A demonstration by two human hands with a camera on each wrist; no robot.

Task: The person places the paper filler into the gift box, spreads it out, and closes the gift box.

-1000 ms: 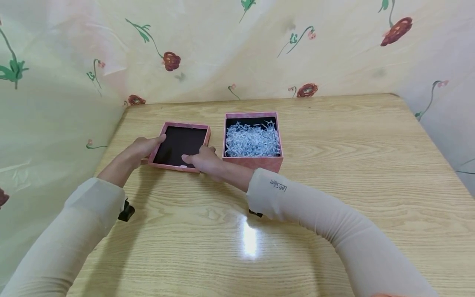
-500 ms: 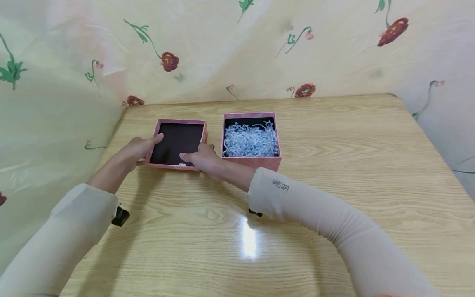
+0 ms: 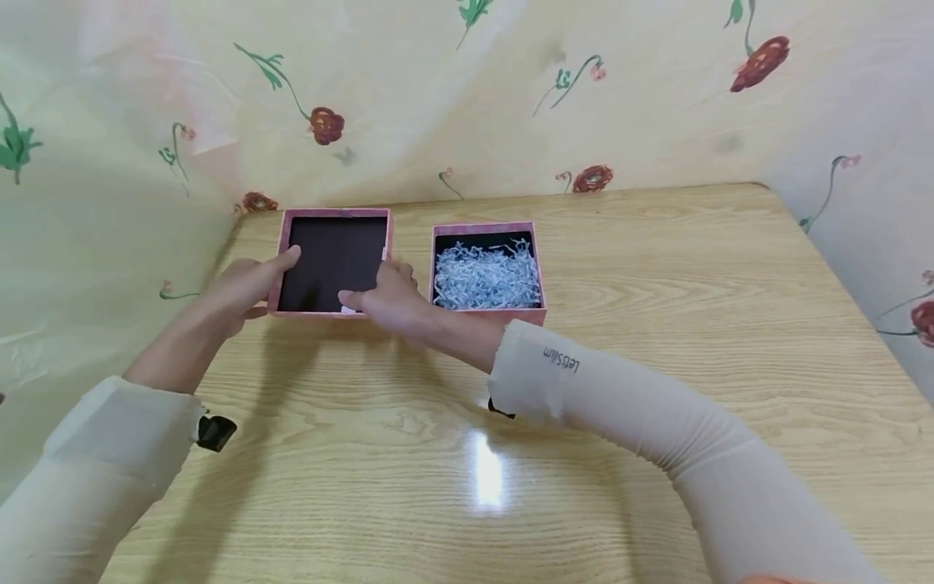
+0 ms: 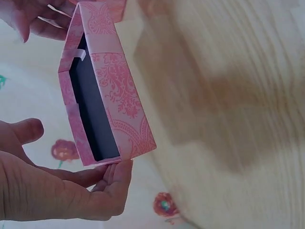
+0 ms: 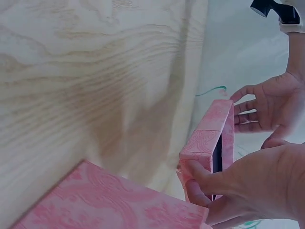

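Note:
A shallow pink patterned box lid [image 3: 328, 251], black inside, is held with its open side facing up and toward me. Its shadow lies on the wooden table below. My left hand [image 3: 244, 284] holds the left side, thumb over the rim and fingertips at the lower corner in the left wrist view. On the other side my right hand [image 3: 394, 300] grips the near right corner, its thumb over the inner edge beside a small white tab [image 3: 349, 309]. Just right of that hand stands a pink box [image 3: 540, 312] with pale blue shredded paper [image 3: 485, 276] in it.
The wood-grain table [image 3: 657, 284] extends to the right and toward me. A flower-printed sheet [image 3: 409, 97] rises behind the table and along its sides. Light reflects off the near tabletop.
Both hands have moved the lid left and farther from me, and it now faces me more squarely. The pink box stays in place on the table while the view shifts slightly.

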